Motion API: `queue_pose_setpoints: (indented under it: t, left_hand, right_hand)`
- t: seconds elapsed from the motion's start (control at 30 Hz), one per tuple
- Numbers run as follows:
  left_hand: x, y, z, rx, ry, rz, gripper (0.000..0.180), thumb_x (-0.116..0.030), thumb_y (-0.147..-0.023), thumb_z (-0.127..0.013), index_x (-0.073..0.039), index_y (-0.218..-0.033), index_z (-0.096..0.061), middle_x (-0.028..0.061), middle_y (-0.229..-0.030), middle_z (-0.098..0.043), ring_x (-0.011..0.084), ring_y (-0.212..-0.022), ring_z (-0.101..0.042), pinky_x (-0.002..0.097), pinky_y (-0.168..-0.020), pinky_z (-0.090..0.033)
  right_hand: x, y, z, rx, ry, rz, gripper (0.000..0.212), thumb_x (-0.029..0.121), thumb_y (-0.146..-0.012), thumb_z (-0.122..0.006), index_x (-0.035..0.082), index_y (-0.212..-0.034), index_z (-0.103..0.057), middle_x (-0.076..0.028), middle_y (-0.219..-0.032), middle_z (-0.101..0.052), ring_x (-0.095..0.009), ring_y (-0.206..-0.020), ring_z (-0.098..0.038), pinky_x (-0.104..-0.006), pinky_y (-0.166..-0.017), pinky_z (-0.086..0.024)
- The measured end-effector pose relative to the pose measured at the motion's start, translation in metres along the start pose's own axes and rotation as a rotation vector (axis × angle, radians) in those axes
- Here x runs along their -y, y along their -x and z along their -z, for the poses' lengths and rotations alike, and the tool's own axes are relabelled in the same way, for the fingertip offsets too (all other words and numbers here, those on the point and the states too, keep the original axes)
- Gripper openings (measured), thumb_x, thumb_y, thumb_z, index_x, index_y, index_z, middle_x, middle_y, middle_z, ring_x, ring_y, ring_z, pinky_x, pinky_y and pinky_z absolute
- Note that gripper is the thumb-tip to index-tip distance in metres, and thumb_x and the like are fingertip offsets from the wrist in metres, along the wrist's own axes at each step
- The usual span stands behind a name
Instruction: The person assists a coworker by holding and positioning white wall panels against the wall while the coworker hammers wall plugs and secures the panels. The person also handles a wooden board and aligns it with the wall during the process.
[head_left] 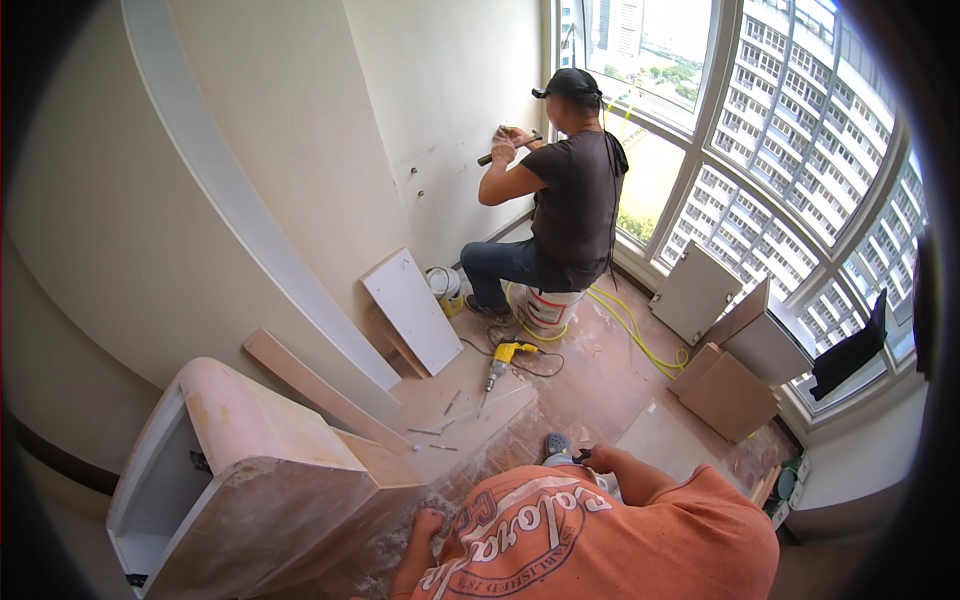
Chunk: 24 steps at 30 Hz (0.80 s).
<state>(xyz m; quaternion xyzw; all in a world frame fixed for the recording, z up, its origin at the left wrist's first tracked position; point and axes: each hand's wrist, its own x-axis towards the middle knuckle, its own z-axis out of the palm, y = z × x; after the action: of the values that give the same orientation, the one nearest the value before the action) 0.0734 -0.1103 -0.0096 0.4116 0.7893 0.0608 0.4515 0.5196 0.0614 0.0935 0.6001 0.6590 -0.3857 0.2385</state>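
Observation:
Neither of my hands is in view. Closest to me, a person in an orange printed shirt (640, 545) bends forward with their back to me, head hidden. Their right hand (598, 457) grips a small dark thing I cannot make out, near a grey clog (558, 443). Low at their left side, their other hand (430, 520) shows only in part. Farther off, another person in a dark shirt (580, 190) sits on a white bucket (548, 308) facing the wall. That person holds a hammer (510, 148) up near the wall, their other hand beside it.
A yellow corded drill (505, 362) lies on the dusty floor, near several loose bits. At left stands a curved cabinet (270, 470); a white panel (412, 312) leans on the wall. Cabinet boxes (735, 385) and a yellow hose (640, 325) lie by the windows.

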Motion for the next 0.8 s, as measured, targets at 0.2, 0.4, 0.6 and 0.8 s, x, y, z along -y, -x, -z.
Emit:
queue_pose_setpoints:
  t: [0.2, 0.4, 0.6, 0.8]
  left_hand:
    - [0.003, 0.0, 0.001, -0.004, 0.051, 0.025, 0.027, -0.028, -0.069, -0.061, -0.004, -0.081, -0.067, 0.0186, -0.084, -0.063, 0.0299, -0.08, -0.062, 0.0363, -0.074, -0.048]
    - [0.015, -0.004, -0.001, 0.012, 0.044, 0.025, 0.028, -0.03, -0.069, -0.062, -0.005, -0.081, -0.067, 0.018, -0.084, -0.064, 0.0297, -0.08, -0.062, 0.0361, -0.074, -0.047]
    - [0.011, 0.002, 0.004, 0.012, 0.067, 0.042, 0.029, -0.032, -0.07, -0.061, -0.006, -0.08, -0.067, 0.0171, -0.086, -0.064, 0.0292, -0.082, -0.062, 0.0364, -0.075, -0.047]
    - [0.005, 0.006, 0.008, -0.018, 0.001, 0.019, 0.027, -0.029, -0.069, -0.061, -0.006, -0.081, -0.068, 0.017, -0.085, -0.064, 0.0284, -0.081, -0.063, 0.0361, -0.075, -0.048]
  right_hand:
    - [-0.009, 0.001, -0.011, -0.051, -0.071, 0.051, 0.039, 0.038, -0.075, -0.057, 0.0, -0.072, -0.064, -0.014, -0.057, -0.058, -0.024, -0.047, -0.055, -0.0356, -0.041, -0.041]
    - [0.001, 0.014, -0.005, 0.033, -0.075, -0.057, 0.038, 0.036, -0.075, -0.056, 0.001, -0.086, -0.065, -0.02, -0.089, -0.062, -0.033, -0.081, -0.06, -0.038, -0.071, -0.047]
    - [-0.012, -0.003, -0.023, -0.035, -0.011, 0.048, 0.042, 0.041, -0.076, -0.055, -0.001, -0.078, -0.064, -0.017, -0.064, -0.06, -0.026, -0.054, -0.058, -0.0364, -0.049, -0.045]
    - [-0.019, -0.014, -0.03, -0.045, 0.096, 0.091, 0.043, 0.043, -0.076, -0.053, 0.001, -0.082, -0.064, -0.019, -0.073, -0.062, -0.029, -0.065, -0.06, -0.0375, -0.058, -0.047]
